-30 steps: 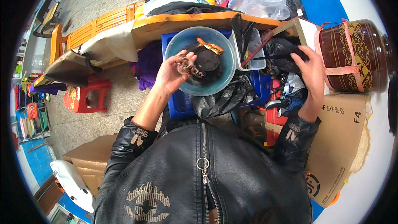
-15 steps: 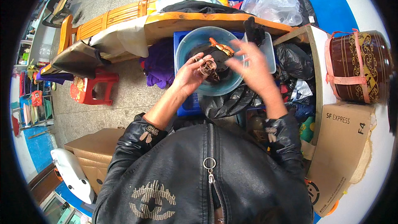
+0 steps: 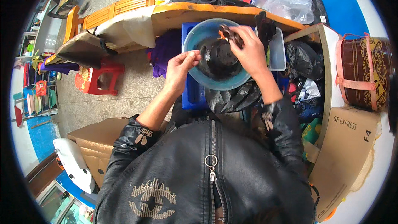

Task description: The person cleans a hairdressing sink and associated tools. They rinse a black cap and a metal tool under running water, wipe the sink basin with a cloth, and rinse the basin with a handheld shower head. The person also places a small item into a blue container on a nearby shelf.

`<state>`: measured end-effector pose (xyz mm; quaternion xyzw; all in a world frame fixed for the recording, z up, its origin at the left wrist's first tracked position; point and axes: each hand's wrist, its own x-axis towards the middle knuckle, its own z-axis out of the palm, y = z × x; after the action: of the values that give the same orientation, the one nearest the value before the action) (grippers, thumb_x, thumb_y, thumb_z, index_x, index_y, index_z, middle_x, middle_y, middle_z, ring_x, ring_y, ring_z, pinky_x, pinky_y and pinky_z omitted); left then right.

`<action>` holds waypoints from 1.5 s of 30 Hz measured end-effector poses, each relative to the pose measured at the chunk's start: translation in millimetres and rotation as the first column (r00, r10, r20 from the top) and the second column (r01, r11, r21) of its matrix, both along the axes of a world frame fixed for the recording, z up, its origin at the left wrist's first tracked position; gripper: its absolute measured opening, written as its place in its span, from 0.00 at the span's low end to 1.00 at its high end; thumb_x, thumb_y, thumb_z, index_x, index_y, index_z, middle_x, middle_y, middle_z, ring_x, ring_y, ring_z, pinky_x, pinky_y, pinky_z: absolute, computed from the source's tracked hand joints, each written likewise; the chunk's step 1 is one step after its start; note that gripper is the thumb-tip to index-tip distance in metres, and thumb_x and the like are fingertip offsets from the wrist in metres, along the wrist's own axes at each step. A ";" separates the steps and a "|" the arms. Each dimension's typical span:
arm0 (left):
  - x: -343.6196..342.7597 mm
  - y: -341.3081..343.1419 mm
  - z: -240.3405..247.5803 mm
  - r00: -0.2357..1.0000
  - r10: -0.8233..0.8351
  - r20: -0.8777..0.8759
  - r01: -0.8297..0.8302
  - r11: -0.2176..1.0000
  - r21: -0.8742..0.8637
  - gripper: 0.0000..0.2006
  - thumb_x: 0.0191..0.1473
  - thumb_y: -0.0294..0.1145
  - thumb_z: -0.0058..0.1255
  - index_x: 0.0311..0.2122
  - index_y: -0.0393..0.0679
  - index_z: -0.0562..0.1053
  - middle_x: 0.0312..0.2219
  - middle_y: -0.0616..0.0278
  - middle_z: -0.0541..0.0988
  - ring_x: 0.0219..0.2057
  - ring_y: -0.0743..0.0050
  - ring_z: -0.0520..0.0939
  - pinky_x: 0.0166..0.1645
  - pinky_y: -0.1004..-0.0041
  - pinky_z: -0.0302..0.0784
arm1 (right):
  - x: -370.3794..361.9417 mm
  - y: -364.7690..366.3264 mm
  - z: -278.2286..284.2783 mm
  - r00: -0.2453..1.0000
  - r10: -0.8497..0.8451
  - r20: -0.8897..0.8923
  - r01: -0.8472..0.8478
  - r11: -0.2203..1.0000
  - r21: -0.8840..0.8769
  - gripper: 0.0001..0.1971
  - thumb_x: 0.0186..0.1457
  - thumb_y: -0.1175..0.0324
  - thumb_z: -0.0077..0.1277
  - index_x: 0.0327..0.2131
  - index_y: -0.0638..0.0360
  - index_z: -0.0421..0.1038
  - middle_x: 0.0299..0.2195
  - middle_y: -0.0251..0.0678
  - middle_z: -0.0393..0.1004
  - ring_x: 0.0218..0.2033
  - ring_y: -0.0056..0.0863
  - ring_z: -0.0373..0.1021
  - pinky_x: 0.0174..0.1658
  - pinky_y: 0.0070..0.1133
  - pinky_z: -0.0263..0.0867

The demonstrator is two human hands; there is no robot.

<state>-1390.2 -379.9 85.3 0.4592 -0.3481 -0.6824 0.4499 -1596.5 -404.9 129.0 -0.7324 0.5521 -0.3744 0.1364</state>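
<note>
A round translucent blue basin in front of me has a dark bowl-like shape and dark matter inside. My right hand is over the basin's right side, its fingers closed on a dark brown lumpy piece. A small orange thing shows beside that piece, partly hidden. At the basin's left rim is my left hand, thumb and fingertips pinched together. Whatever lies in that pinch is too small to make out.
Beneath the basin is a blue crate; a clear plastic container stands on its right. Black plastic bags hang in front. A wooden bench runs behind. Left is a red stool; right, a cardboard box and brown jar.
My left hand no longer shows the round brown-and-clear thing and has moved left to the rim. My right hand, earlier blurred with fingers spread, is closed on a dark brown piece. The view has shifted.
</note>
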 end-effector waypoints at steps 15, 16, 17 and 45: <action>120.9 28.1 -9.2 0.232 0.463 0.855 0.408 0.752 -0.518 0.30 0.40 0.18 0.42 0.53 0.47 0.57 0.49 0.56 0.62 0.49 0.65 0.64 0.48 0.68 0.63 | -14.5 -1.1 2.8 0.973 0.229 -0.006 -0.222 0.951 0.216 0.19 0.46 0.63 0.50 0.42 0.58 0.66 0.40 0.39 0.68 0.41 0.33 0.66 0.45 0.23 0.60; 136.6 38.4 -16.1 -0.115 0.164 0.980 0.396 0.912 -0.106 0.39 0.33 0.14 0.42 0.55 0.59 0.55 0.58 0.60 0.41 0.60 0.59 0.41 0.57 0.53 0.43 | -16.0 9.6 10.0 0.972 0.187 0.144 -0.229 0.897 0.378 0.17 0.46 0.67 0.51 0.42 0.59 0.66 0.37 0.37 0.69 0.38 0.26 0.67 0.43 0.20 0.61; 156.5 46.2 -27.0 -0.290 0.118 0.950 0.401 0.916 0.009 0.40 0.32 0.14 0.41 0.54 0.66 0.56 0.58 0.61 0.41 0.59 0.56 0.42 0.55 0.45 0.43 | -19.6 18.1 2.9 0.966 0.188 0.179 -0.244 0.894 0.377 0.16 0.46 0.69 0.51 0.41 0.61 0.67 0.36 0.36 0.69 0.37 0.22 0.67 0.42 0.18 0.61; 511.0 214.4 -119.6 0.254 0.236 0.938 -0.546 0.835 -0.062 0.27 0.42 0.30 0.49 0.51 0.48 0.59 0.50 0.48 0.59 0.54 0.50 0.56 0.54 0.50 0.52 | 514.6 37.4 34.0 0.433 0.896 0.100 -0.700 0.264 0.664 0.14 0.46 0.76 0.48 0.40 0.63 0.66 0.33 0.40 0.71 0.35 0.26 0.69 0.39 0.20 0.63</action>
<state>-879.2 -165.5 -34.2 0.8879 -0.3115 -0.2121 0.2640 -1081.8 -367.5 163.0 -0.8655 0.1995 0.0678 0.4545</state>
